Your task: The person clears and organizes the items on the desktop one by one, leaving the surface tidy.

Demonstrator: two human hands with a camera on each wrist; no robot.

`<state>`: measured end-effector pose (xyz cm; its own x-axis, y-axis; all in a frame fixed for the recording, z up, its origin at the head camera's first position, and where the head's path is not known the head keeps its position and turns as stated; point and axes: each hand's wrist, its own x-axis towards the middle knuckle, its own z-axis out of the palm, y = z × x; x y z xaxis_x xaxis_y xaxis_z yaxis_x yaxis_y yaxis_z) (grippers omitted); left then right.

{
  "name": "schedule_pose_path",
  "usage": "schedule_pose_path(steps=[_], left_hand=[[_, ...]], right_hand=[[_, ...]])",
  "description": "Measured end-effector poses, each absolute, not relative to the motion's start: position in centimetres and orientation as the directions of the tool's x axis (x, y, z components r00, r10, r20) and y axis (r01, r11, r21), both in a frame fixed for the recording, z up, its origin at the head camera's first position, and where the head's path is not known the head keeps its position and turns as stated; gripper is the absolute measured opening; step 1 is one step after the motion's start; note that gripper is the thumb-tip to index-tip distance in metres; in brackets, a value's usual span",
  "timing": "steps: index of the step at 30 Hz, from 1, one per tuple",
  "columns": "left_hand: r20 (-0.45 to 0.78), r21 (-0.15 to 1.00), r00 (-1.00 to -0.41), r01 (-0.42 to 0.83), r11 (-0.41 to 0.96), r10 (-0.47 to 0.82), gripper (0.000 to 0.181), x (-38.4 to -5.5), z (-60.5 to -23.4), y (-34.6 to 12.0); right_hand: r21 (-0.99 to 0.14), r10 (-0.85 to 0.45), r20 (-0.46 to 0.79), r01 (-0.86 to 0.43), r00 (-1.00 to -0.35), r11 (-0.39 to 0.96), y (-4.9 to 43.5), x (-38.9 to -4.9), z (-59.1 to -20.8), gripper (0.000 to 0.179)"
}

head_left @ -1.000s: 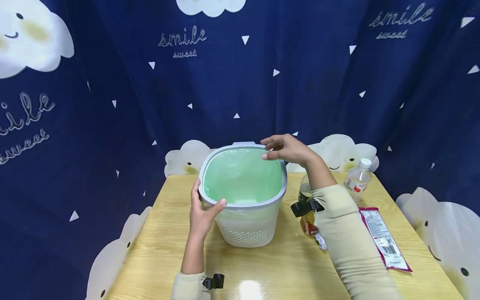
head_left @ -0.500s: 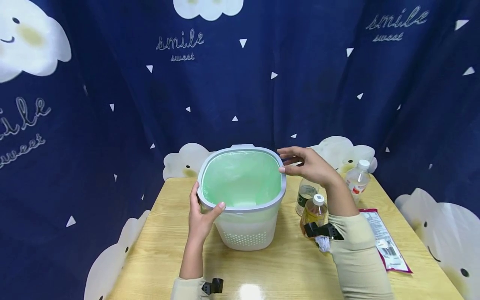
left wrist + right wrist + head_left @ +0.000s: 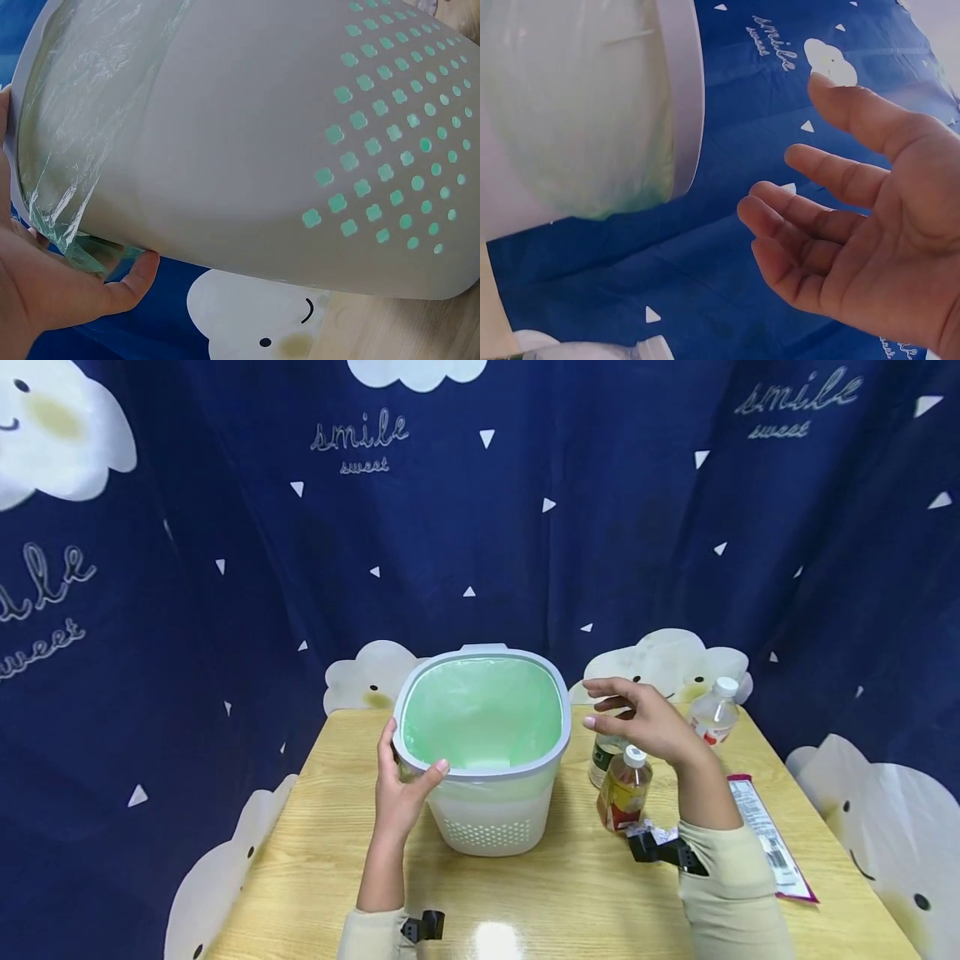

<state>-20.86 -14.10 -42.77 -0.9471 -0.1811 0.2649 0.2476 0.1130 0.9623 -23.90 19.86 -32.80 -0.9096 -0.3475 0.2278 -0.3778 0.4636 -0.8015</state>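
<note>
- Blue curtain (image 3: 465, 527) behind bin (image 3: 491, 814).
- Left hand (image 3: 401, 797) grips its rim (image 3: 495, 774); right hand (image 3: 647, 718), loosely spread, empty, near it.
- Step, apparently: steadying bin; next move needs firm hold.

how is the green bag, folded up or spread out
Spread out: the green bag lines the bin and also shows outside below its rim.

Bare hands (image 3: 400, 802), beige fabric sleeves (image 3: 738, 885), black wrist straps (image 3: 678, 854) with small black blocks (image 3: 642, 846).
</note>
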Motion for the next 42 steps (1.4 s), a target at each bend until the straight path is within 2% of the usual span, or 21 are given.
schedule_pose_path(steps=[14, 26, 35, 42], left_hand=[[0.263, 0.964, -0.947, 0.25, 0.092, -0.186, 0.095, -20.9, -42.5, -14.2], [0.264, 0.963, -0.948, 0.248, 0.107, -0.18, 0.095, -21.1, -42.5, -14.0], [0.267, 0.961, -0.949, 0.25, 0.118, -0.169, 0.096, -21.1, -42.5, -14.0], [0.258, 0.957, -0.952, 0.229, 0.178, -0.164, 0.098, -20.9, -42.3, -14.3]], right_hand=[[-0.803, -0.311, 0.25, -0.376, -0.917, 0.463, 21.5, -22.7, -34.8, 0.048], [-0.76, -0.314, 0.315, -0.436, -0.896, 0.482, 23.1, -21.5, -36.2, 0.045], [-0.762, -0.271, 0.316, -0.413, -0.909, 0.498, 24.1, -19.9, -38.6, 0.046], [-0.802, -0.251, 0.282, -0.371, -0.926, 0.469, 24.4, -19.1, -40.3, 0.046]])
